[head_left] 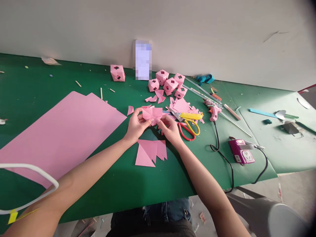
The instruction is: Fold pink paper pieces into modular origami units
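Observation:
A small creased piece of pink paper [152, 113] is held up between my two hands, above the green table. My left hand [138, 122] pinches its left side with thumb and fingers. On the lower right edge, my right hand [170, 127] has thumb and fingers closed on the same paper. Just below lie flat pink paper pieces [146, 153], one with a notched edge. Right beside my right hand are scissors [189, 130] with red and yellow handles, and a yellow utility knife [192, 116] resting by pink scraps [181, 106].
Large pink sheets [61, 131] cover the left side. Several folded pink paper balls [170, 85] sit at the back, with another ball [118, 73] farther left. A phone [143, 61] leans on the wall. A glue gun [214, 111] and purple power strip [241, 151] trail cords at right.

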`<state>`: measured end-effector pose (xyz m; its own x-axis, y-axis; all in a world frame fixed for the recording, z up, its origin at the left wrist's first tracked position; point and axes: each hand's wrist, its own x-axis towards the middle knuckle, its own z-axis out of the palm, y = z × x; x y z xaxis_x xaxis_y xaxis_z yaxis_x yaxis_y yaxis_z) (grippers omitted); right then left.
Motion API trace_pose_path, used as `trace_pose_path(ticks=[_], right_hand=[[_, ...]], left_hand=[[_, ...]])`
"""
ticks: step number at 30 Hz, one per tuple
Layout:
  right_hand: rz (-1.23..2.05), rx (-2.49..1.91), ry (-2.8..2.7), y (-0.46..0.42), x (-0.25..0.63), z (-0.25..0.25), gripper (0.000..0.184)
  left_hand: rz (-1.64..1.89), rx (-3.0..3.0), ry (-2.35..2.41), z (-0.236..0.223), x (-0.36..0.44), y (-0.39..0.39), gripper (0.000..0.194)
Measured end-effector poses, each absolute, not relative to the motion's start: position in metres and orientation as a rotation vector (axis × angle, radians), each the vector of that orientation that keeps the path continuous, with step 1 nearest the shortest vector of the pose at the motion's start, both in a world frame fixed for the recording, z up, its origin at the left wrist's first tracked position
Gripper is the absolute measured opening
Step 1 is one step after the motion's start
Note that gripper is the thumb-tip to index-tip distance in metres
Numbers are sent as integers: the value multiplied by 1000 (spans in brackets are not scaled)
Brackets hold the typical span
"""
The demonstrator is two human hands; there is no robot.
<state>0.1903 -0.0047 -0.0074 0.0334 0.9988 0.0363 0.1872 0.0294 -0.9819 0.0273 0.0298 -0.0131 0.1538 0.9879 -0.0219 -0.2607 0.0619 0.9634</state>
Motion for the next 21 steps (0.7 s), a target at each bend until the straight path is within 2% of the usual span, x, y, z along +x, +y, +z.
trace_pose_path(ticks=[6, 11, 21], right_hand=[[1055, -1398, -1286, -4, 192, -7, 58], [1103, -1362, -1245, -3, 192, -6, 56], [1144, -1346, -1299, -3, 194, -1, 56]], left_hand=[[1122, 1078, 964, -13, 27, 29, 64], [1120, 1069, 984, -13, 27, 28, 69], [1106, 1097, 945, -14, 26, 28, 64]])
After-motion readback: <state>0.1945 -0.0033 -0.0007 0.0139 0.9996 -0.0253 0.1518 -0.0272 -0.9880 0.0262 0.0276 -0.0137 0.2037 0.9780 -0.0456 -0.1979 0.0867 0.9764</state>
